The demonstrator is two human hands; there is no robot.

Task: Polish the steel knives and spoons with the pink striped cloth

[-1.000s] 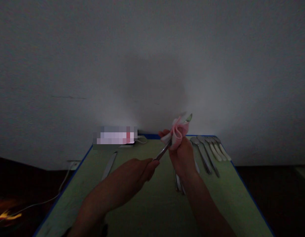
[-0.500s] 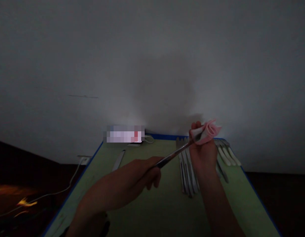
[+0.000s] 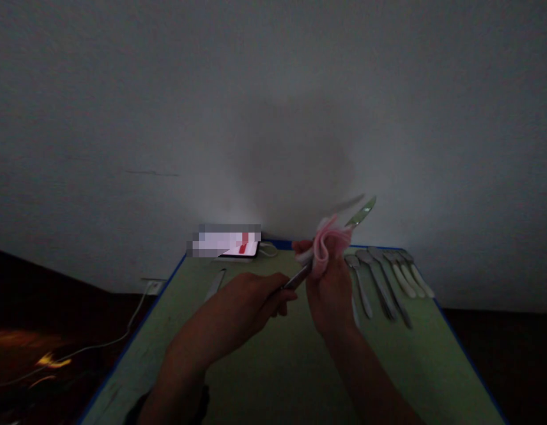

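Note:
My left hand (image 3: 251, 304) is closed around the handle of a table knife (image 3: 363, 211), whose blade tip points up and to the right. A folded pink and white cloth (image 3: 328, 242) is wrapped about the middle of the knife. Gripping that cloth is my right hand (image 3: 330, 289), its fingers partly hidden by the folds. The blade sticks out beyond the cloth. Another knife (image 3: 215, 283) lies on the table, partly behind my left hand.
Several metal spoons and other cutlery (image 3: 379, 277) lie right of my right hand, beside white-handled forks (image 3: 403, 274). A lit phone (image 3: 233, 245) rests at the table's back left, near a white cable (image 3: 268, 249). The green table (image 3: 264, 378) meets a grey wall (image 3: 291, 118).
My right hand and the cloth have slid left and down along the knife toward the handle, so the blade now shows past the cloth. My left hand keeps its grip.

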